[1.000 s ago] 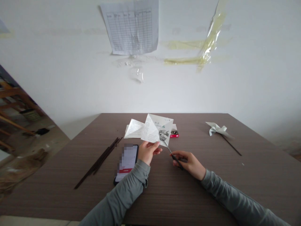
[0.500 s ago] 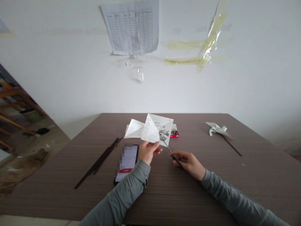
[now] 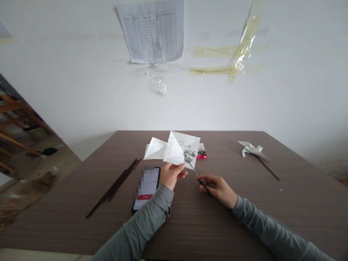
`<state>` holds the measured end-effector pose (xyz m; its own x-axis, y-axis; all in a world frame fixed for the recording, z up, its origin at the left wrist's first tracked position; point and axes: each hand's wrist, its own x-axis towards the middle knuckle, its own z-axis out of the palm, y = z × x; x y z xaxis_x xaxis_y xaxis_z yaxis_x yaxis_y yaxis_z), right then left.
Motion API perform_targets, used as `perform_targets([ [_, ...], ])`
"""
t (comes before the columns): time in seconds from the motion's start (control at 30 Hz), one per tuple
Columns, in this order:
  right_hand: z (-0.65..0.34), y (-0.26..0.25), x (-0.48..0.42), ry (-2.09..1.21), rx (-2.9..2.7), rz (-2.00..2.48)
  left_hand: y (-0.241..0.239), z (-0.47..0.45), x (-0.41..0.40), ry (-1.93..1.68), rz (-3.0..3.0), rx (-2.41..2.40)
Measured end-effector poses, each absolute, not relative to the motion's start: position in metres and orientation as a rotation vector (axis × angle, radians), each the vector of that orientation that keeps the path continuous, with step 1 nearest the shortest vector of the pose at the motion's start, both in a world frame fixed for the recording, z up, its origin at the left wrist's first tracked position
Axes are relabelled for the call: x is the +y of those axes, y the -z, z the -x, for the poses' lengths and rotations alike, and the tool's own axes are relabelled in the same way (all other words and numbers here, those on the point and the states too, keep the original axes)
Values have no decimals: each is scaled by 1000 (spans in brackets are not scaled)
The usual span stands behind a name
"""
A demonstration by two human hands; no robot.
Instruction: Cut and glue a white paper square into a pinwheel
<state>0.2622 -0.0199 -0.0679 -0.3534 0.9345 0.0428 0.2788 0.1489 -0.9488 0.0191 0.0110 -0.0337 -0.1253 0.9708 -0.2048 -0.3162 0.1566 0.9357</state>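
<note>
My left hand (image 3: pixel 171 175) pinches the lower edge of a square sheet of printed paper (image 3: pixel 181 148), which shows diagonal creases and is held up above the table. In my right hand (image 3: pixel 219 188) are scissors (image 3: pixel 202 184) with dark handles; their blades reach the paper's lower right corner. Behind the raised sheet lie more printed paper squares (image 3: pixel 154 149) and a small red box (image 3: pixel 201 155) with shiny little pieces in it, partly hidden by the sheet.
A paper pinwheel (image 3: pixel 251 150) on a dark stick lies at the right of the brown table (image 3: pixel 231 232). Several dark sticks (image 3: pixel 116 185) lie at the left, next to a phone (image 3: pixel 146 188) with its screen lit. A printed form (image 3: pixel 154 32) is taped to the wall.
Both hands, the paper and the scissors stay almost in place, with only a very slight shift of the sheet. The phone's screen looks a little different.
</note>
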Motion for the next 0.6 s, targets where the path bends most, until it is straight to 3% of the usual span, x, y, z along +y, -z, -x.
perform_targets([
  [0.6, -260, 66, -19, -1202, -1725, 1168, 47, -23, 14, -1348, -764, 1174],
])
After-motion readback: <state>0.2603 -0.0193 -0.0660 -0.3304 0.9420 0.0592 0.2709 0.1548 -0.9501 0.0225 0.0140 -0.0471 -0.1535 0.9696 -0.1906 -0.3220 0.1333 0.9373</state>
